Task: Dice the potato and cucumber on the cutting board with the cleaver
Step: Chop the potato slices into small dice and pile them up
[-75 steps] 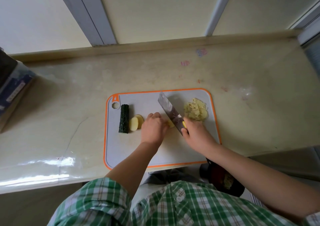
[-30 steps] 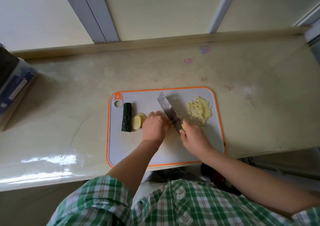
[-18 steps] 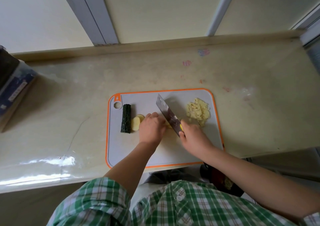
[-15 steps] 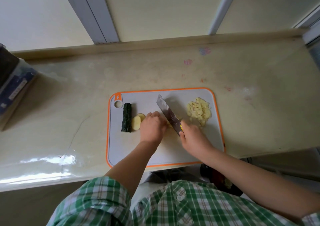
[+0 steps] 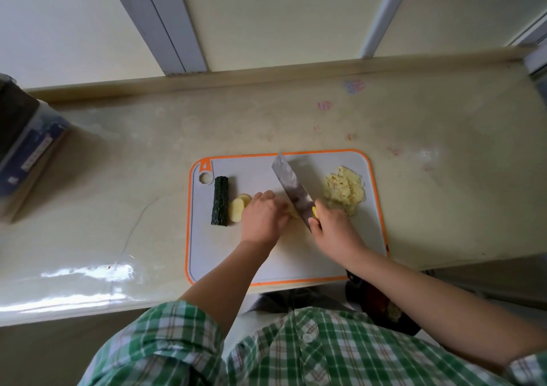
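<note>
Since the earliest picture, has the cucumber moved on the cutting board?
No. The cucumber lies just right of the hole in the cutting board, as before.

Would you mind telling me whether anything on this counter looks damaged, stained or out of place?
A thin crack-like line runs across the counter left of the board, and pink and blue smudges mark it behind the board. The board lies close to the counter's front edge.

No legible txt; box (image 5: 28, 146) label blurred.
</note>
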The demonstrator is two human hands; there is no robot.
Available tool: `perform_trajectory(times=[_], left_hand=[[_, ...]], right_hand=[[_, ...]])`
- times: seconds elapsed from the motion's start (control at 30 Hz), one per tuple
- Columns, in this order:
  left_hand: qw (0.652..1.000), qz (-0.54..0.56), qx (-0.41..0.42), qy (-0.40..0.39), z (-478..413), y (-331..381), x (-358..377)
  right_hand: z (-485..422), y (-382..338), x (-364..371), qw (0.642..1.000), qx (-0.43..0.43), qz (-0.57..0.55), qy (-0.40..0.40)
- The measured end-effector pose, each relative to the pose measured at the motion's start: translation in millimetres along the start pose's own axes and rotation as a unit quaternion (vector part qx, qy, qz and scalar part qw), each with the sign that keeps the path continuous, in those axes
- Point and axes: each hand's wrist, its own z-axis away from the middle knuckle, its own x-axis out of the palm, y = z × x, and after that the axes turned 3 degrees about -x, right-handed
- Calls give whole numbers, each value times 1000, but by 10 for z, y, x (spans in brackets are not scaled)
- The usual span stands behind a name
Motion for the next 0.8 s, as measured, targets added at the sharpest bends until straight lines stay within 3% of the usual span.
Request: perform_trajectory(times=[0.8], left_hand=[[999, -11, -23, 34, -19, 21, 68]], right_hand=[[13, -38, 191, 1000, 2, 11, -4]])
